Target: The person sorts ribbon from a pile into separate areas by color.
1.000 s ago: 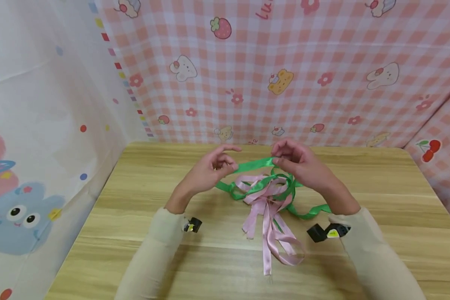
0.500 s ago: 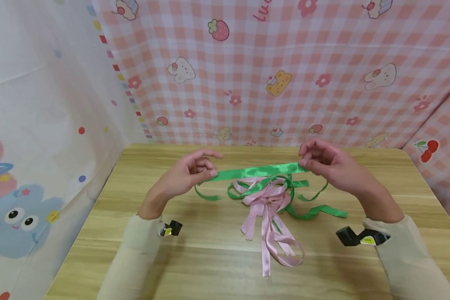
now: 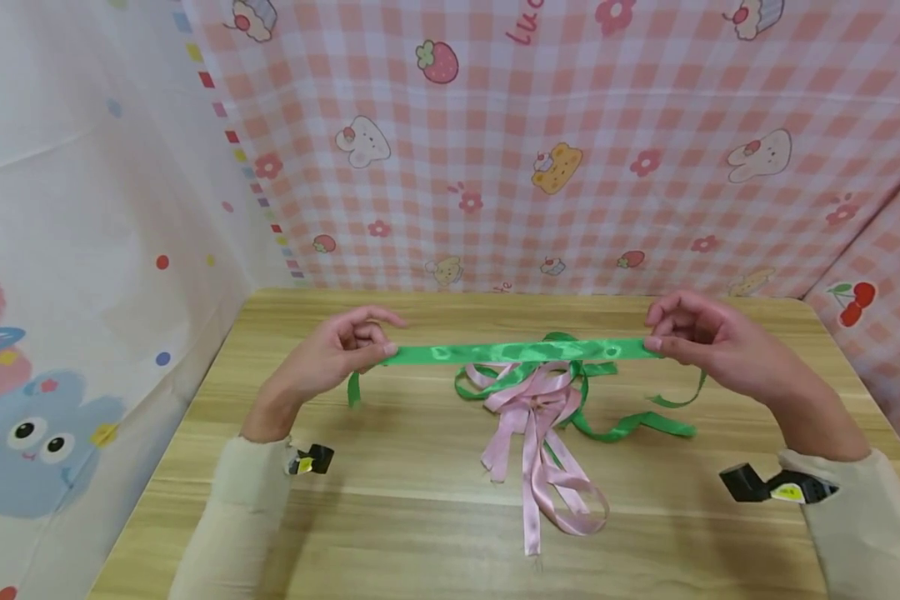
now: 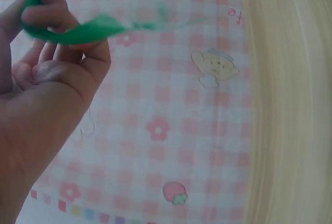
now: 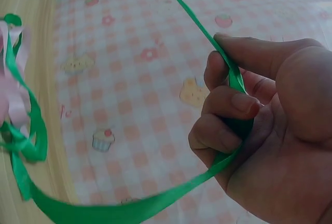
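A green satin ribbon (image 3: 521, 352) is stretched level between my two hands, above the table. My left hand (image 3: 330, 354) pinches it between thumb and finger, and a short tail dangles below; the left wrist view shows that tail blurred. On the other side my right hand (image 3: 720, 346) pinches the ribbon with thumb and forefinger. In the right wrist view the ribbon's loose end (image 5: 124, 211) runs past the curled fingers and hangs down. Below the taut ribbon lies a tangle of pink ribbons (image 3: 536, 408) with more green ribbon (image 3: 622, 427) among them.
The pile rests on a wood-grain table (image 3: 405, 500). A pink checked cloth (image 3: 450, 150) hangs behind the table's back edge, and a white patterned cloth (image 3: 105, 208) hangs at the left. A small black camera (image 3: 776, 485) sits on the right sleeve; another is on the left.
My hands have moved apart, left hand leftward and right hand rightward, drawing the green ribbon out of the pile and pulling it straight. The pink ribbons have stayed in place.
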`<state>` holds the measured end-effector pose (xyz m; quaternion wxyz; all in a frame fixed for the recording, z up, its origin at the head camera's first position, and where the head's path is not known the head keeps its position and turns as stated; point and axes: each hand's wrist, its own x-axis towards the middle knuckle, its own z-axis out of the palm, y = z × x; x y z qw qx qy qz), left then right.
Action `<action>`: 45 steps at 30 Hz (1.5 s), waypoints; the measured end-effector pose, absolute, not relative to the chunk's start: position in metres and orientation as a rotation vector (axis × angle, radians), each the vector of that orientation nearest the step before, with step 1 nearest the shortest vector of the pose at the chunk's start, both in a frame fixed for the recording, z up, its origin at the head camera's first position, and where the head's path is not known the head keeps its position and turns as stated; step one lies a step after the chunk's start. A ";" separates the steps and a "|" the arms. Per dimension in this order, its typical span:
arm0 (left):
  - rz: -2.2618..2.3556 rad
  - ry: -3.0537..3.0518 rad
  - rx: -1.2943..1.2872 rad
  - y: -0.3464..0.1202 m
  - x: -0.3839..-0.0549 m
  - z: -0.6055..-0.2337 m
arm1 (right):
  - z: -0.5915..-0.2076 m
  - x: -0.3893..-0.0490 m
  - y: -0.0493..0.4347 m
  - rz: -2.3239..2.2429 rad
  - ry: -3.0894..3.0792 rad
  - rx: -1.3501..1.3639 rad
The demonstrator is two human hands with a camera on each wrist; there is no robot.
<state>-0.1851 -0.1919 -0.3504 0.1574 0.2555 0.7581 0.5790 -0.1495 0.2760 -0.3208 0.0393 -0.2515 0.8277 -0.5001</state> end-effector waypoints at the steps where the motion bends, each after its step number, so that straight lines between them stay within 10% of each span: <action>1: 1.670 2.157 0.740 -0.195 -0.185 -0.351 | -0.322 -0.149 0.279 -1.519 2.557 -0.744; 45: 2.169 2.015 0.011 -0.262 -0.207 -0.408 | -0.416 -0.162 0.408 -2.080 2.039 -0.501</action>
